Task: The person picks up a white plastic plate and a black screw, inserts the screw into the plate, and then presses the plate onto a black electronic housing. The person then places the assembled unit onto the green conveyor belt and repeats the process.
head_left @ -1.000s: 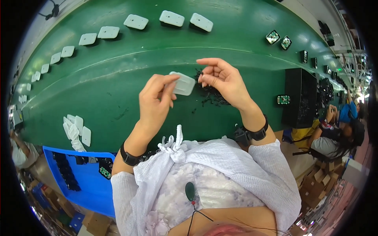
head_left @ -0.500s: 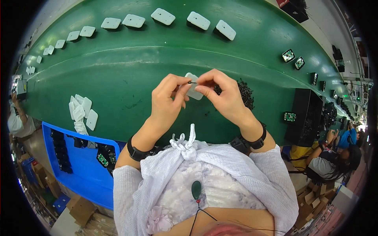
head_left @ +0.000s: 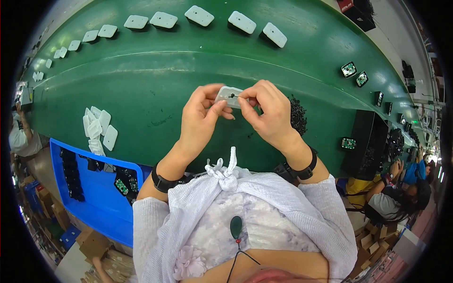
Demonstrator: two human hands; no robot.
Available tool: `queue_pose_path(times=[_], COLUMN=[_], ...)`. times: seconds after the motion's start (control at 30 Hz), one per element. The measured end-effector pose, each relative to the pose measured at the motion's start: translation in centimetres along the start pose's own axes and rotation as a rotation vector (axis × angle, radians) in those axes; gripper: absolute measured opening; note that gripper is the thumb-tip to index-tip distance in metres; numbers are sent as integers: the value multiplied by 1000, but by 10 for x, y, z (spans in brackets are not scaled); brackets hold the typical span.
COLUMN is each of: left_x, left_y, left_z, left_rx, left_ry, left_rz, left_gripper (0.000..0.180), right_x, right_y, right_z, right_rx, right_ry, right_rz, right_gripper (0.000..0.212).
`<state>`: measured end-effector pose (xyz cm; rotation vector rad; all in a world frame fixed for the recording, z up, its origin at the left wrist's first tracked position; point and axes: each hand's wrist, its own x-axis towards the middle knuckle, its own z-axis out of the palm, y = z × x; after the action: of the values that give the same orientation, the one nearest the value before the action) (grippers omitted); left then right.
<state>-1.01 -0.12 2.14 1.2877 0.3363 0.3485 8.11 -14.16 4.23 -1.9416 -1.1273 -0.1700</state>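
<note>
both hands (head_left: 236, 111) pinching white plastic cover (head_left: 227, 95), green belt (head_left: 155, 80)

The white plastic cover (head_left: 227, 95) is mostly hidden behind the fingers of the left hand (head_left: 200, 118) and right hand (head_left: 266, 113), and the small dark piece pinched at its face is too tiny to identify. The heap of small black parts (head_left: 297, 115) lies partly behind the right hand. The blue tray (head_left: 96, 203) is cut off by the dark lens rim, its contents too small to make out.
</note>
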Motion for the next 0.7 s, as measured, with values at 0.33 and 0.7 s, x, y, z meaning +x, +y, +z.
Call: queue_pose_path(times=[0.33, 0.7], left_x=[-1, -1], left_y=[-8, -20], left_z=[-5, -19], left_rx=[-103, 190], left_ry=[-58, 9], left_rz=[-112, 200], left_gripper=[13, 10], right_x=[-2, 5], right_y=[0, 0], right_z=[14, 36], right_rx=[-77, 579], right_ry=[-17, -140], right_rz=[40, 607], right_gripper=[11, 8])
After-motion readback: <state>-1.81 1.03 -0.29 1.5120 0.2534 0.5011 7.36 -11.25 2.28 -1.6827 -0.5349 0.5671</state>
